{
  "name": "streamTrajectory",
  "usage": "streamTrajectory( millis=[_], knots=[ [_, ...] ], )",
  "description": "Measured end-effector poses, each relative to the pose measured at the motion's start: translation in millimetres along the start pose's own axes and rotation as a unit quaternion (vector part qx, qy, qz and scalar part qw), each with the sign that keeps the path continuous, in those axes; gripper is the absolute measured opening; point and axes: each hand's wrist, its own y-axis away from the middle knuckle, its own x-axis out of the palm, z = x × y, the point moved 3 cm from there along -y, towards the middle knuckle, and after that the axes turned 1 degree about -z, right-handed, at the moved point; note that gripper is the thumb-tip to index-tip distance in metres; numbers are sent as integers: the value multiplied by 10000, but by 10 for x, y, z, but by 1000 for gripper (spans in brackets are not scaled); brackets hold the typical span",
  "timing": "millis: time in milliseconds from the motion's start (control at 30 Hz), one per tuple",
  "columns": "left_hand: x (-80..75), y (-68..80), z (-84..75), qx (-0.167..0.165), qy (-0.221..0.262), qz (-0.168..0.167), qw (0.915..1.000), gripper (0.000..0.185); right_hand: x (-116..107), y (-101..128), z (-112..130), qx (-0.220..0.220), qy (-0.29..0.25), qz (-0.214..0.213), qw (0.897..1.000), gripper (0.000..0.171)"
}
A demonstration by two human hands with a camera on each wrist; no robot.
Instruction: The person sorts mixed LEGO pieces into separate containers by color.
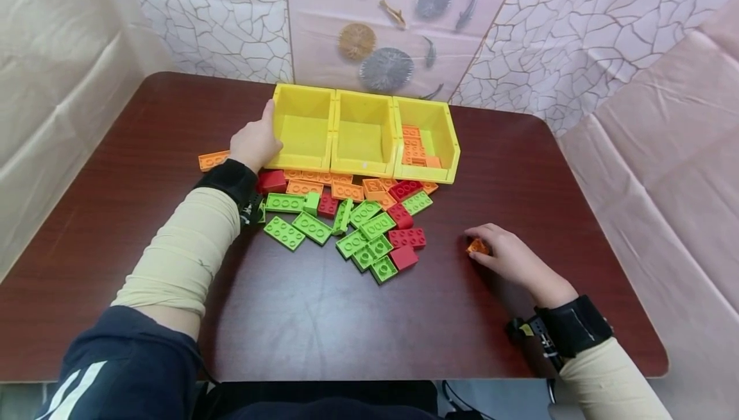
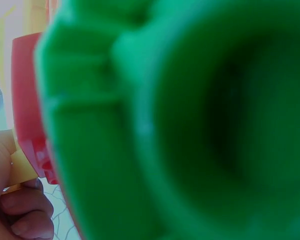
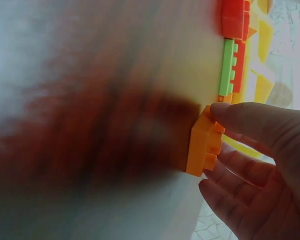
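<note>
My left hand point(image 1: 258, 140) grips the left wall of the leftmost of three joined yellow bins point(image 1: 276, 126), thumb up at its rim. In the left wrist view my curled fingers point(image 2: 22, 220) show at the bottom left, behind a blurred green brick point(image 2: 180, 120) right against the lens and a red brick point(image 2: 27, 115). My right hand point(image 1: 482, 245) rests on the table right of the pile and pinches a small orange brick point(image 1: 478, 247). The right wrist view shows that orange brick point(image 3: 202, 145) held on edge between thumb and fingers point(image 3: 250, 117).
A pile of green, red and orange bricks point(image 1: 358, 221) lies in front of the bins. The right bin point(image 1: 453, 144) holds several orange bricks; the other two look bare inside. One orange brick point(image 1: 212, 159) lies left of my left hand. The dark wooden table point(image 1: 323, 317) ends near me.
</note>
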Motion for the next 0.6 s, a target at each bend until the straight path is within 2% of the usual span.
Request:
streamTrajectory(
  millis=[400, 600],
  knots=[
    [-2, 15, 8, -27, -43, -10, 10000, 85, -221, -400, 251, -292, 220, 150, 9992, 44],
    [-10, 8, 11, -65, -49, 5, 10000, 85, -432, -696, 406, -508, 435, -125, 9977, 46]
  ],
)
